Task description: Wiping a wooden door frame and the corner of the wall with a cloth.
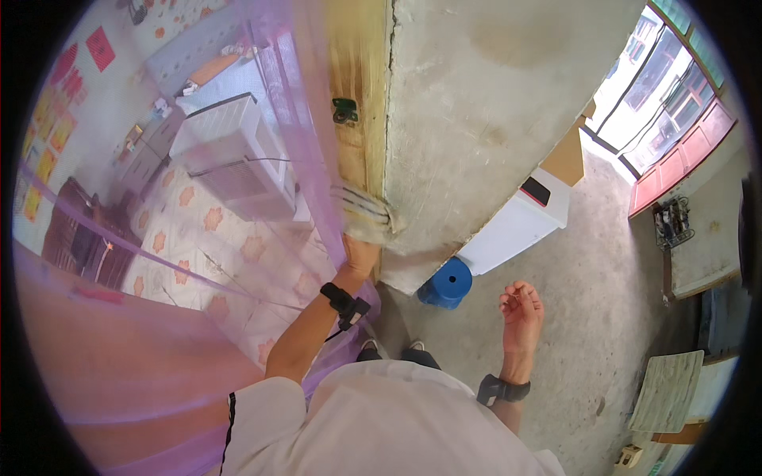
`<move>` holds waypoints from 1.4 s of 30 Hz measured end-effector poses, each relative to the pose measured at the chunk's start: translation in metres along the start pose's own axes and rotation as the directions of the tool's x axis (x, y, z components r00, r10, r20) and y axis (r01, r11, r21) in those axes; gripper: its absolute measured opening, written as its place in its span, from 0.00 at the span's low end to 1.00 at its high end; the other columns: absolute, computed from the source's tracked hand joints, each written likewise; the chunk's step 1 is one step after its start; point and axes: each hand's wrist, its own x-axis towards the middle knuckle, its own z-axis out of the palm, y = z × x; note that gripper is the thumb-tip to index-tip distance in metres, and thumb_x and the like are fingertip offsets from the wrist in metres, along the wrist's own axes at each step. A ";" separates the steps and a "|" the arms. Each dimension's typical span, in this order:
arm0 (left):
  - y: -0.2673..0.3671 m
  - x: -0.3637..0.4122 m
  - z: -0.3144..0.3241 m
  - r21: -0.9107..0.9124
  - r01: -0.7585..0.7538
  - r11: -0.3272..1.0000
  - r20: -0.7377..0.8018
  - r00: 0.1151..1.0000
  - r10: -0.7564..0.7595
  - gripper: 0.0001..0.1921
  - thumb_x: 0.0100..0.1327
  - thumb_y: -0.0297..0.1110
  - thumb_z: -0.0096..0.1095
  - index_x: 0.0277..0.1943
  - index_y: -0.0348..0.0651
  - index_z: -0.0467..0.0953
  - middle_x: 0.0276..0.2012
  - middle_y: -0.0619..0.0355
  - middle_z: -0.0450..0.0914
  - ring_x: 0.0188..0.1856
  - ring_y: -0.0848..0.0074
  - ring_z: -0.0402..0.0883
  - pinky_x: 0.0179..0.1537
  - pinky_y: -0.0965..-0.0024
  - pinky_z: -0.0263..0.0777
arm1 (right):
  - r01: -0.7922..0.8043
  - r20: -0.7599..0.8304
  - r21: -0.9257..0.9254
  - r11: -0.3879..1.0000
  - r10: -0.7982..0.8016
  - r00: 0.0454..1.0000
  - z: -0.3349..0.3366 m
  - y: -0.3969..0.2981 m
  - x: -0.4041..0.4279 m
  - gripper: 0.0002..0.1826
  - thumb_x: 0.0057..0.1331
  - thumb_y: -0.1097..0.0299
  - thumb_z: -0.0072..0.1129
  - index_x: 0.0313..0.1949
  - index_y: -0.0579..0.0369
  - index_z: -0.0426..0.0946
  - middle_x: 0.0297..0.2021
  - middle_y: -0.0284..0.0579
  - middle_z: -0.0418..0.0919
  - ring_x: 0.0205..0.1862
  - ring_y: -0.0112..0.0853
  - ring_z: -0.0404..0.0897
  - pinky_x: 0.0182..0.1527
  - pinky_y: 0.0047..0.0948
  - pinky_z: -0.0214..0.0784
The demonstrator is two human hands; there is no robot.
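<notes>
My left hand reaches up to the wooden door frame, with a striped cloth over its fingers, pressed near the edge of the plastered wall. The cloth looks blurred and hides the fingers. A sheer purple curtain hangs just left of that hand. My right hand is raised over the concrete floor, its fingers curled loosely; whether something thin lies between them cannot be told. Both wrists wear black straps. A dark green metal latch sits on the frame above the cloth.
A blue plastic stool stands by the wall's corner, beside a white cabinet bearing a phone. Beyond the curtain are a white air cooler and a bed. Far right, a greenish board stands near the wall.
</notes>
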 end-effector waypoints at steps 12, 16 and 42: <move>-0.024 0.000 0.006 0.277 -0.228 0.933 0.107 0.973 0.206 0.11 0.54 0.31 0.62 0.40 0.38 0.78 0.38 0.48 0.79 0.42 0.54 0.77 0.46 0.52 0.69 | 0.008 -0.045 -0.007 1.000 -0.008 0.999 -0.006 -0.002 -0.008 0.08 0.68 0.65 0.51 0.40 0.55 0.74 0.32 0.37 0.79 0.31 0.24 0.77 0.33 0.19 0.68; -0.006 0.000 -0.002 0.072 -0.086 0.994 -0.036 0.995 0.089 0.12 0.54 0.31 0.61 0.42 0.39 0.77 0.39 0.48 0.78 0.42 0.54 0.76 0.45 0.51 0.68 | -0.002 -0.055 -0.028 1.000 0.000 0.998 -0.011 0.002 -0.004 0.08 0.69 0.65 0.50 0.39 0.55 0.75 0.33 0.38 0.80 0.31 0.24 0.78 0.33 0.20 0.67; 0.021 0.025 0.025 0.950 -0.095 0.298 0.087 0.995 0.039 0.24 0.57 0.31 0.59 0.57 0.34 0.68 0.56 0.40 0.70 0.60 0.52 0.67 0.63 0.53 0.57 | 0.063 -0.007 -0.021 0.998 -0.063 0.998 -0.001 -0.009 0.009 0.08 0.68 0.64 0.51 0.39 0.54 0.74 0.32 0.36 0.79 0.31 0.23 0.77 0.33 0.19 0.67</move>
